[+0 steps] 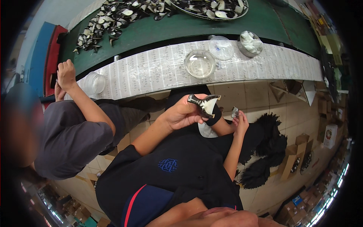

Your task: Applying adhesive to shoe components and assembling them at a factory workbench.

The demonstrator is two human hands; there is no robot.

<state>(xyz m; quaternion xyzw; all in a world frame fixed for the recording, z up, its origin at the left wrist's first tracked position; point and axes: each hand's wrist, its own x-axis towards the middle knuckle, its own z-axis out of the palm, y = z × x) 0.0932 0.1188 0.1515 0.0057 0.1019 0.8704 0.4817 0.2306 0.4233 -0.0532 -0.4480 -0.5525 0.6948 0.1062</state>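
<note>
My left hand (184, 114) holds up a black, curved shoe heel (206, 108) with a white inner face, above my lap. To its right, my right hand (241, 123) pinches a small greyish, crumpled piece (235, 112), perhaps a cloth or wad; its material is unclear. The two hands are apart. A pale cloth-like piece (207, 131) lies on my lap below the heel. On the paper-covered bench edge ahead stands a round clear dish (187, 71) that seems to hold clear liquid. Beside it are a clear shallow tub (222, 49) and a metal bowl (242, 52) of white wads.
Many similar heels (109, 22) are heaped on the green bench top (151, 32), with more in a round tray (242, 16). A co-worker (75, 140) sits close at my left, near a clear container (94, 83). Black fringed bundles (264, 159) and an open carton (289, 162) are at right.
</note>
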